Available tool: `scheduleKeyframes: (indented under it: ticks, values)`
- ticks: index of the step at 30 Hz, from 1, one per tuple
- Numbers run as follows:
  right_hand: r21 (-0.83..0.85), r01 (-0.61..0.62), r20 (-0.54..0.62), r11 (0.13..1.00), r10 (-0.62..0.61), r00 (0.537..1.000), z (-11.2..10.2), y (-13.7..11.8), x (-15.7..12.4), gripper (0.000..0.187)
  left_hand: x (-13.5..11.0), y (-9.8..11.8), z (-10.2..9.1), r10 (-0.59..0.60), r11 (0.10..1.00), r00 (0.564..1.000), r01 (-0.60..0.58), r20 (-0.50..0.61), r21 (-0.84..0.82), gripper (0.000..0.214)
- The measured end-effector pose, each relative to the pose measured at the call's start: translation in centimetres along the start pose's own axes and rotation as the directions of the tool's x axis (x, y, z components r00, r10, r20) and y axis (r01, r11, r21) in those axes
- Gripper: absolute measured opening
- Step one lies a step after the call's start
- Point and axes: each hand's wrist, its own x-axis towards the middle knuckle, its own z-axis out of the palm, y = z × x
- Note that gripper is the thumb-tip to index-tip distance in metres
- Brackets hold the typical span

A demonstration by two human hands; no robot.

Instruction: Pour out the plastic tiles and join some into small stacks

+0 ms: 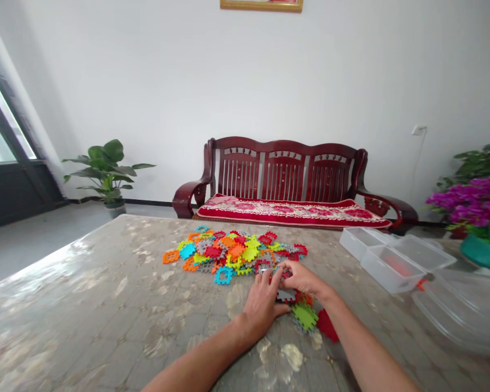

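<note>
Got my left hand (261, 305) and right hand (305, 280) at the pieces (234, 251), near edge, can't tell if either's clamped. Roomy table (106, 305) leftward.

Over on the table (106, 305), a heap of puzzle pieces (232, 251) lies toward the far edge, the person's left hand (262, 306) and right hand (302, 280) side by side at its near right. Loose pieces (305, 317) lie between the forearms. Farther right stands a box (392, 270), a lid (467, 313) before it, flowers (476, 201) beyond. Behind the table, a bench (283, 173) stands along the wall (167, 81), a plant (110, 167) to its left.
</note>
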Motion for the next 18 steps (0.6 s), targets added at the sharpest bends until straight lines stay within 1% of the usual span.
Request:
scheduleKeyframes:
  ticks: [3,5,8,10,12,14,16,18]
  values:
    - [0.087,-0.027,-0.037,0.996,0.03,0.999,-0.5,-1.3,-0.2,0.044,0.9,-0.4,-0.3,0.048,0.999,0.998,-0.048,-0.039,0.011,0.096]
    - [0.124,-0.014,-0.048,0.992,0.02,0.999,-1.0,-2.1,0.2,0.047,1.8,-0.8,-1.1,0.095,0.995,0.992,-0.092,-0.081,0.035,0.096]
    - [0.189,0.044,-0.078,0.981,-0.03,0.997,-1.6,-3.2,1.7,0.052,3.4,-1.6,-3.2,0.171,0.983,0.979,-0.162,-0.111,0.086,0.094]
    - [0.215,0.09,-0.108,0.972,-0.067,0.992,-1.7,-3.7,3.3,0.054,4.5,-2.4,-5.0,0.195,0.976,0.974,-0.181,-0.116,0.124,0.091]
    - [0.226,0.131,-0.124,0.965,-0.105,0.987,-1.4,-4.2,5.0,0.055,5.4,-3.5,-6.7,0.204,0.969,0.972,-0.184,-0.114,0.162,0.089]
    - [0.238,0.149,-0.113,0.96,-0.126,0.986,-0.8,-4.5,6.7,0.054,6.1,-4.8,-8.1,0.196,0.964,0.974,-0.171,-0.11,0.203,0.085]
    - [0.216,0.142,-0.121,0.966,-0.118,0.986,-0.1,-4.5,8.0,0.051,6.5,-6.3,-8.9,0.169,0.959,0.98,-0.138,-0.108,0.248,0.077]
    - [0.135,0.12,-0.166,0.984,-0.097,0.981,0.3,-4.3,8.8,0.046,6.5,-7.7,-9.3,0.131,0.955,0.987,-0.099,-0.098,0.278,0.068]
